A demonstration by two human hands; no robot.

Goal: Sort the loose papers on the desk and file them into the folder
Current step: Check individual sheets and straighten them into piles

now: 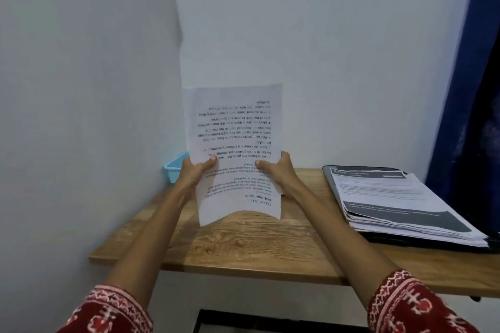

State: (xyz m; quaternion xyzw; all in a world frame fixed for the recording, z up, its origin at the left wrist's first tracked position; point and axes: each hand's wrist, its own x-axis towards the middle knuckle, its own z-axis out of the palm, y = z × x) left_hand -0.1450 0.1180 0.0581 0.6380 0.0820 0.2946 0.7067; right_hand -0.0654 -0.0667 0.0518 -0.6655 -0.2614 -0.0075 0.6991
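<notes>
A printed sheet [234, 149] is held upright above the wooden bench [259, 246], clear of its surface, with the text turned upside down to the camera; only the larger lines can be read, and the small print near the lower end is too blurred to make out. The sheet is gripped at its left edge by the left hand [193, 171] and at its right edge by the right hand [278, 170], each thumb laid across the printed face while the remaining fingers are hidden behind the paper. Whether more than one sheet is held cannot be told. The lower edge of the paper curls forward. A light blue tray [174, 167] is seen in the corner by the wall, largely covered by the left hand and the sheet, so its contents cannot be seen. On the right of the bench, well apart from the hands, a dark folder [328, 178] lies open with a stack of papers [400, 203] resting on it; its far right side is cut off by the frame edge, and the print on the top page is illegible. Red patterned sleeves [411, 305] are cropped at the bottom edge.
</notes>
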